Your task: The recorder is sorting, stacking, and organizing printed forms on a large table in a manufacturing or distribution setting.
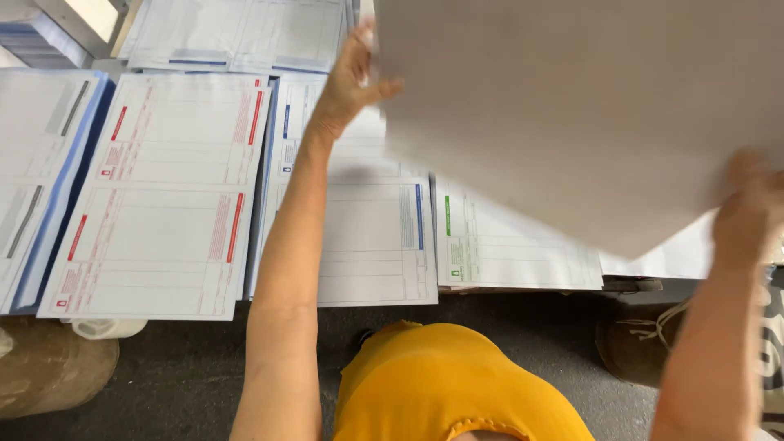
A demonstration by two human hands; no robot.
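Note:
A large grey sheet of card [588, 106] is lifted in the air, tilted, across the upper right of the view. My left hand [351, 77] grips its left edge, thumb on top. At the sheet's lower right edge my right hand [747, 212], blurred, holds it too. Under the sheet lie stacks of printed forms side by side: one with red print [163, 196], one with blue print [367, 237] and one with green print [498, 245], partly hidden by the sheet.
More form stacks lie at the far left [37, 171] and along the back [237, 33]. My yellow shirt [441, 384] fills the bottom centre. A brown shoe [641, 339] rests on the dark floor at right; a brown sack [49, 367] sits at lower left.

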